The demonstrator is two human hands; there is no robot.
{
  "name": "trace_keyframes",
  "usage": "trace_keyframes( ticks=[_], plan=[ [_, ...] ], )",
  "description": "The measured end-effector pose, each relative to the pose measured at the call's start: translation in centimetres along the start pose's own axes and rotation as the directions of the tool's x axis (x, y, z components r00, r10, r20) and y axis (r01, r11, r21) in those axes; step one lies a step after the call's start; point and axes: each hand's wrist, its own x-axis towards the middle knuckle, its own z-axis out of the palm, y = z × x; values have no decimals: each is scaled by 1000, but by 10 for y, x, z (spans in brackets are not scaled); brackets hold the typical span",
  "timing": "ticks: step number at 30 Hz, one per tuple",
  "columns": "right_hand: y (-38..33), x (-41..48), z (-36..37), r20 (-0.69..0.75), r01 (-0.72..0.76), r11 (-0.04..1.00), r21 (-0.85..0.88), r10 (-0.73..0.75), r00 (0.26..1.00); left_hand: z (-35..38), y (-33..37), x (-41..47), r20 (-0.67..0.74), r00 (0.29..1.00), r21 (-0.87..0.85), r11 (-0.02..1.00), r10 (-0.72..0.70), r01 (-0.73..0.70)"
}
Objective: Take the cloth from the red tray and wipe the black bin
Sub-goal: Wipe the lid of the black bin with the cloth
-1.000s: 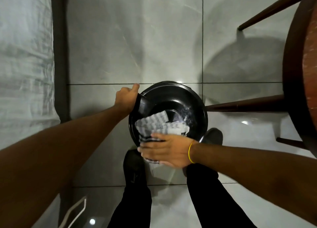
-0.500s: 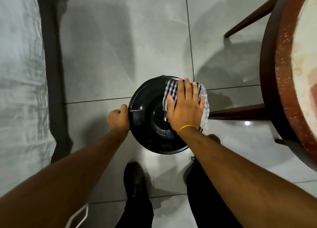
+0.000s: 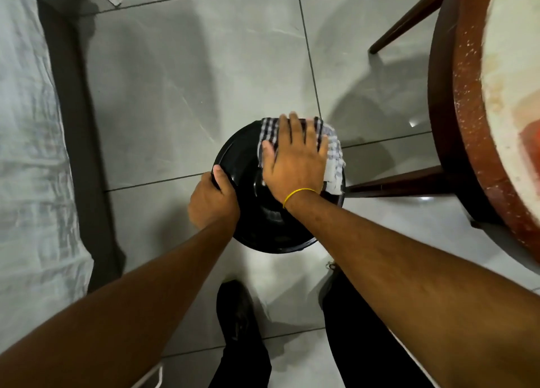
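The black bin stands on the tiled floor in front of my feet, its round glossy top facing me. My left hand grips the bin's left rim, thumb over the edge. My right hand, a yellow band on its wrist, lies flat with fingers spread on a black-and-white checked cloth. It presses the cloth against the far right part of the bin's top. The cloth sticks out past my fingers and over the right rim. A red patch shows on the table at the right edge; I cannot tell whether it is the tray.
A round wooden table with dark legs stands close on the right, one leg almost touching the bin. A white sheet-covered bed with a dark frame runs along the left. My black shoe and trouser legs are just below the bin.
My right hand carried the cloth from the near side of the bin to its far right top. The left hand shifted down the left rim, and my view swung right, showing more table.
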Motion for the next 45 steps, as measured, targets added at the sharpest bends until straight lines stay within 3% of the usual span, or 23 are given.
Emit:
trace_keyframes(
  ticks=[4, 7, 11, 17, 21, 23, 26, 29, 34, 37, 39, 41, 43, 45],
  plan=[
    [12, -37, 4, 86, 328, 943, -57, -323, 943, 1, -1, 3, 11, 999, 51, 998, -32, 31],
    [33, -73, 7, 169, 538, 842, -38, -525, 834, 3, 0, 7, 50, 999, 58, 998, -18, 15],
    [75, -110, 10, 273, 724, 689, -39, -689, 671, 1, 5, 7, 110, 991, 110, 990, 72, -84],
    [119, -101, 1, 344, 884, 451, -121, -816, 464, 2, 9, 13, 129, 978, 116, 977, 163, -178],
    [121, -96, -1, 363, 905, 406, -124, -831, 423, 3, 7, 15, 130, 971, 115, 970, 201, -216],
    [111, -94, -1, 349, 892, 441, -101, -824, 447, 3, 4, 17, 127, 968, 118, 965, 217, -232],
    [75, -85, 3, 290, 766, 638, -76, -721, 629, 3, 1, 18, 127, 962, 110, 960, 243, -257],
    [31, -58, 6, 221, 634, 770, -74, -607, 763, 5, 1, 18, 140, 961, 111, 960, 240, -256],
    [-4, -12, 4, 110, 351, 936, -7, -348, 931, 6, 2, 15, 91, 980, 93, 979, 175, -184],
    [5, -6, 3, 59, 62, 997, 42, -65, 996, 6, 5, 12, 92, 992, 66, 993, 92, -98],
    [20, -4, 0, 46, -174, 982, 76, 171, 984, 6, 9, 9, 95, 994, 35, 998, 53, -56],
    [32, -11, -2, 37, -399, 908, 126, 398, 917, 4, 11, 7, 82, 996, 20, 1000, 23, -24],
    [37, -22, -5, 65, -597, 772, 217, 599, 798, 2, 12, 6, 66, 998, 23, 1000, -1, 0],
    [33, -33, -9, 123, -765, 582, 275, 768, 629, 2, 12, 7, 68, 997, 30, 999, -23, 21]
  ],
)
